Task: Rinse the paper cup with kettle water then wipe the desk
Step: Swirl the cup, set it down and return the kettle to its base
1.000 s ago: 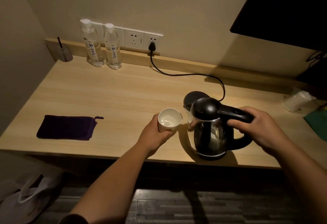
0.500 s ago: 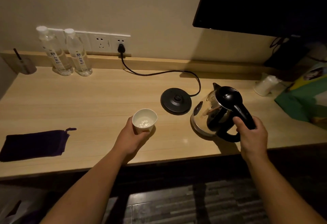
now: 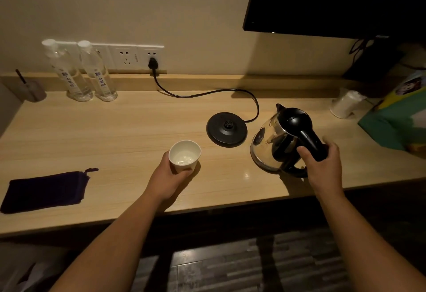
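Note:
A white paper cup [image 3: 184, 155] with a little water in its bottom is gripped from the left side by my left hand [image 3: 167, 176], over the wooden desk [image 3: 115, 135]. My right hand [image 3: 322, 167] grips the black handle of the steel kettle [image 3: 274, 144], which stands on the desk to the right of its round black base [image 3: 227, 129], its spout pointing away. A dark purple cloth [image 3: 45, 189] lies flat near the desk's front left edge.
Two water bottles [image 3: 85, 72] stand at the back left below the wall sockets [image 3: 136, 55]. The kettle cord [image 3: 207, 93] runs across the back. A grey holder [image 3: 32, 88] sits far left, a white wrapped cup [image 3: 344, 105] and a colourful bag [image 3: 398, 118] at right. A dark screen [image 3: 334, 1] hangs above.
The kettle has moved from beside the cup to the right of its base and now rests on the desk. The cup stays in my left hand. The view shifted right.

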The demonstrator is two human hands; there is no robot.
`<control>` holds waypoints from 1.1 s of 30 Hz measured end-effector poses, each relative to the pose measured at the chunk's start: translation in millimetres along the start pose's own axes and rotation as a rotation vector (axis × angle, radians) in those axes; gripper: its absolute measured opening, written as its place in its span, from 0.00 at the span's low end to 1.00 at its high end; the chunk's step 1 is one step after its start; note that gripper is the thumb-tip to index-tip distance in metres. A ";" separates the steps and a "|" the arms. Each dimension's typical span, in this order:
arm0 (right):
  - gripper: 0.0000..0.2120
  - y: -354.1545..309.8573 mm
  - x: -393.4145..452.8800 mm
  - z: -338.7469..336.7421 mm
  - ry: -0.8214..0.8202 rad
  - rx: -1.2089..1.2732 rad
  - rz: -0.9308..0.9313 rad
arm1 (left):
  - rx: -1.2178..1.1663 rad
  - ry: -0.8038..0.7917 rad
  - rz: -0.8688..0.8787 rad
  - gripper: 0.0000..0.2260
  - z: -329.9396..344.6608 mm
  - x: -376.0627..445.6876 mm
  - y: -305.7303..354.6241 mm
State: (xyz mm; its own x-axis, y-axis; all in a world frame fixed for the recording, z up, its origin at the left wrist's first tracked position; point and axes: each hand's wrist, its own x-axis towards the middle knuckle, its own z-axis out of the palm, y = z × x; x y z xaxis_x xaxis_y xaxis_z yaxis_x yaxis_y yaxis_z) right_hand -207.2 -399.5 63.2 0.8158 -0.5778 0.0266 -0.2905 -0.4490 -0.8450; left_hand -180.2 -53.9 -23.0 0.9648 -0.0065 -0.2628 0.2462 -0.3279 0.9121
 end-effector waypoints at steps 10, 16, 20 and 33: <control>0.25 -40.4 -79.9 108.5 -0.556 -0.306 -0.481 | 0.102 -0.019 0.033 0.33 -10.7 -4.0 4.7; 0.32 -44.0 -89.9 174.5 -0.864 -0.094 -0.138 | 0.032 -0.061 0.020 0.35 -24.0 -7.7 3.3; 0.29 -51.1 -88.2 190.7 -0.830 0.042 -0.078 | 0.012 -0.058 0.029 0.26 -25.1 -1.1 3.0; 0.26 -113.4 -21.3 288.2 -0.727 0.146 -0.113 | 0.161 -0.032 0.179 0.25 -89.8 127.7 21.0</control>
State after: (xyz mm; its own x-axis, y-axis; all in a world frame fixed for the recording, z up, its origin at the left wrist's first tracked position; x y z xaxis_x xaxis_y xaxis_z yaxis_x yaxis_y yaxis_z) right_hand -47.5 -139.8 4.5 0.9762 0.0859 -0.1991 -0.1569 -0.3545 -0.9218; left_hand -43.6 23.2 -9.1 0.9876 -0.1075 -0.1140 0.0514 -0.4651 0.8838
